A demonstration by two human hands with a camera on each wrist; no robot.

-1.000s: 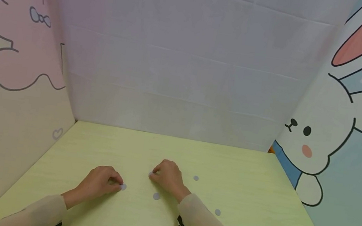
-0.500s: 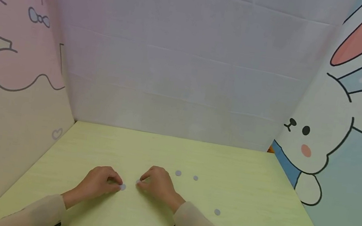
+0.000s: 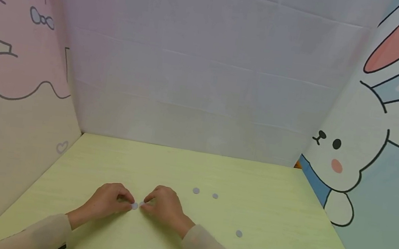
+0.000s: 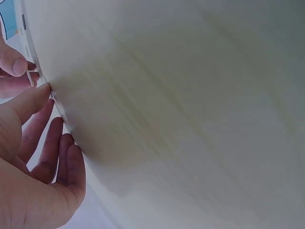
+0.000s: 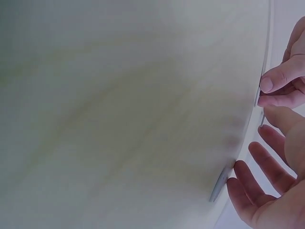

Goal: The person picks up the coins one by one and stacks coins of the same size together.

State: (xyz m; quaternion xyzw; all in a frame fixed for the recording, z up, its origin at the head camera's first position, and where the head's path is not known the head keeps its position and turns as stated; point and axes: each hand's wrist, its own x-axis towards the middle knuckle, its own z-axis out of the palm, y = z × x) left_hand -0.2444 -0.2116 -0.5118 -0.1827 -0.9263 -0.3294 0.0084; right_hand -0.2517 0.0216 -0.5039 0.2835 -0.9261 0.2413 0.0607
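Observation:
My left hand rests low over the yellow table, thumb and fingertips pinching a small flat silver-grey coin. Right beside it, my right hand pinches a second coin between thumb and forefinger. The two coins nearly meet, level with each other. In the right wrist view another coin lies on the table by the right hand's outer fingers; the head view hides it behind that hand. From the left wrist view, the right hand's coin appears edge-on, just beyond the left thumb.
Two coins lie farther back right, a larger one and a smaller one. One more coin sits nearer, to the right. A white cloth wall closes the back, and cartoon-printed panels stand at the sides.
My right hand has slid its coin left and nearer to me, up to the left hand's coin. It uncovered one coin behind and covered another. The left hand has stayed in place.

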